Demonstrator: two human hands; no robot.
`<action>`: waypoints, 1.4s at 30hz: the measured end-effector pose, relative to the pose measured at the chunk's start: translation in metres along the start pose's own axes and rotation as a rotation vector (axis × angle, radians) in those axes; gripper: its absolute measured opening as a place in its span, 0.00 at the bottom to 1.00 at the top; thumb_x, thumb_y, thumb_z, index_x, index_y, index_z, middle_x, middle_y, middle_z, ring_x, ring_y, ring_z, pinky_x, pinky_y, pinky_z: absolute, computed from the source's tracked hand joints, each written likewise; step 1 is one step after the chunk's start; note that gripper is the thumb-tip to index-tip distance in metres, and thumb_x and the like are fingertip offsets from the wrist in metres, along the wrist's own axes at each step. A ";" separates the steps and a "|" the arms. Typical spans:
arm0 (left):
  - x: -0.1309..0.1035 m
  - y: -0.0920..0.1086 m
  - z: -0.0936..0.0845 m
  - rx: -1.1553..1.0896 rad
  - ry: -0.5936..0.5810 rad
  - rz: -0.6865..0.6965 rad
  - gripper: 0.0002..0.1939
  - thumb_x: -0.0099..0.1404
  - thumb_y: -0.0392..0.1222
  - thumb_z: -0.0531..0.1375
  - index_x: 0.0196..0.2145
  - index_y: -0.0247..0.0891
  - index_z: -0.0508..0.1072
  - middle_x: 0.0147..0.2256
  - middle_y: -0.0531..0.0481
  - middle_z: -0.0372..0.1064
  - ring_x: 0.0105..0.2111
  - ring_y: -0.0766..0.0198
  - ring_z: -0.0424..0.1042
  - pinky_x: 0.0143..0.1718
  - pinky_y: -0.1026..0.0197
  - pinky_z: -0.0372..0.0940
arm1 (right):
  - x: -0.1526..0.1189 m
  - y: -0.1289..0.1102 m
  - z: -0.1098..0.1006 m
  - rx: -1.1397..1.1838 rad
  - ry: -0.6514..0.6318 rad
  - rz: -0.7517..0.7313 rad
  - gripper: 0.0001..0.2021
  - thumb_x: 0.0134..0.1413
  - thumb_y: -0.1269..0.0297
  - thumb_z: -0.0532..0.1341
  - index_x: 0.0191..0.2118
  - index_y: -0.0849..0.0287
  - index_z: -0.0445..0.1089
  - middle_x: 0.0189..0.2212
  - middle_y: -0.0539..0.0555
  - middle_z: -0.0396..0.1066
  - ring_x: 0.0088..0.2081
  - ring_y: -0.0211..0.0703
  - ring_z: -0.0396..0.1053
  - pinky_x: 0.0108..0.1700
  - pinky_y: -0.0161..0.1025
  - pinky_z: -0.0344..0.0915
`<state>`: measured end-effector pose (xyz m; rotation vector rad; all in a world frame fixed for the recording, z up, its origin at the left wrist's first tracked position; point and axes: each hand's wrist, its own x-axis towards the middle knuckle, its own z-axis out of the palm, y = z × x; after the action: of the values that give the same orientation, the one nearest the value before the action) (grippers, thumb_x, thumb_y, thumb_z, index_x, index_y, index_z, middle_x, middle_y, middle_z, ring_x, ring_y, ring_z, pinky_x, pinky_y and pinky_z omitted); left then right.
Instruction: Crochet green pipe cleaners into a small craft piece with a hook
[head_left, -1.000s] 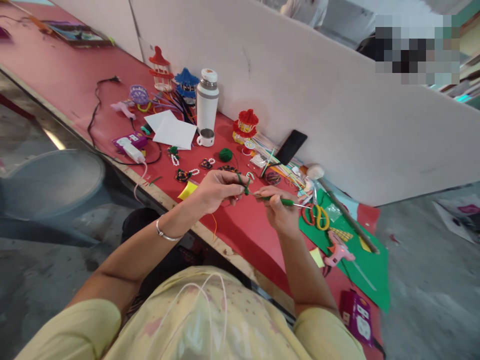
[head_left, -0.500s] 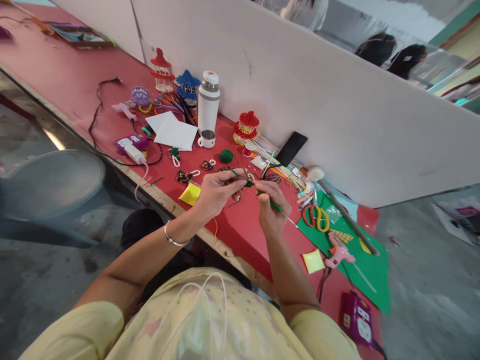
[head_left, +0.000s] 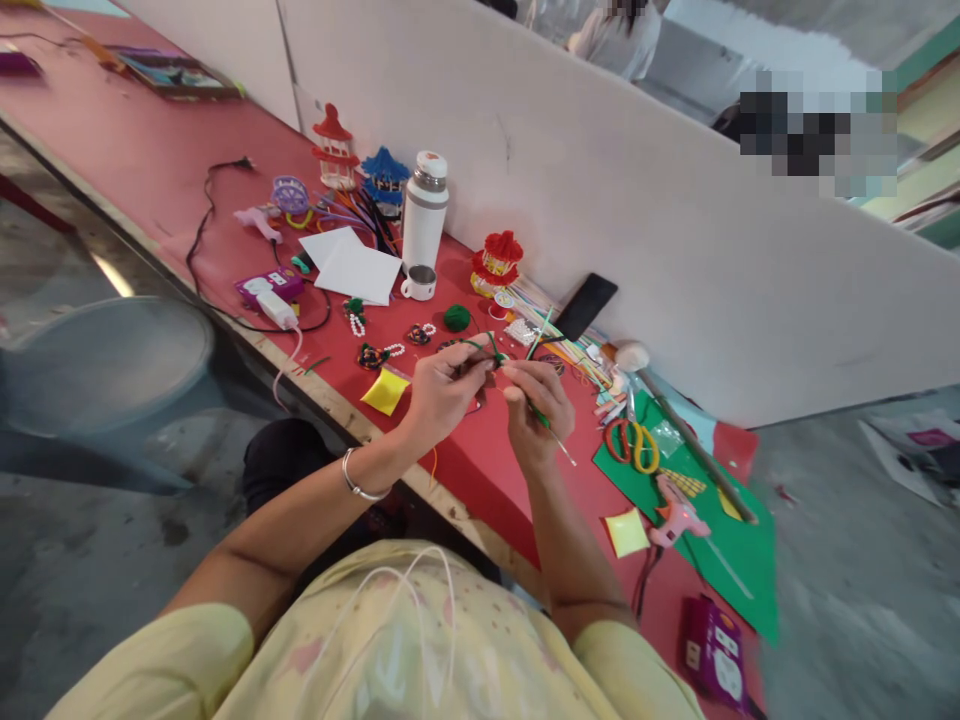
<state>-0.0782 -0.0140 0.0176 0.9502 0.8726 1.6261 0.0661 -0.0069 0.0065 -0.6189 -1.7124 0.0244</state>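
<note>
Since the earlier frames, the right hand [head_left: 540,410] has been moving in toward the left hand [head_left: 442,395], and the green tool [head_left: 541,418] in it is now slanting down toward the wearer instead of lying nearly level. In the head view, the left grip is staying narrow, thumb and fingers pinching a bit of green yarn [head_left: 496,355]. Right fingers are wrapping the tool's handle, its thin metal end sticking out below; the other end is disappearing at the yarn, so its contact cannot be told. Both hands and the yarn are hovering over the red desk [head_left: 484,465], fingertips almost meeting.

Beyond them, a green ball [head_left: 457,318] is lying near three beaded charms [head_left: 371,355], and a yellow square [head_left: 385,391] is resting just beside the left wrist. Farther back, a flask [head_left: 424,215] is standing upright behind a cup [head_left: 421,283], with a phone [head_left: 589,307] leaning to the right. Scissors [head_left: 645,450] and a pink glue gun [head_left: 679,512] are resting on a green sheet [head_left: 750,580], right of the right hand.
</note>
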 end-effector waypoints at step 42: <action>0.008 0.035 -0.006 -0.288 -0.247 -0.540 0.16 0.47 0.36 0.77 0.36 0.33 0.84 0.22 0.53 0.71 0.19 0.73 0.65 0.17 0.70 0.51 | -0.002 0.010 -0.036 0.084 -0.096 -0.124 0.18 0.62 0.54 0.70 0.57 0.43 0.79 0.46 0.54 0.85 0.44 0.50 0.81 0.44 0.51 0.79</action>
<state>-0.0991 -0.0142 0.0469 0.6249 0.6316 1.1043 0.1033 -0.0108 0.0101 -0.4544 -1.8300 0.0390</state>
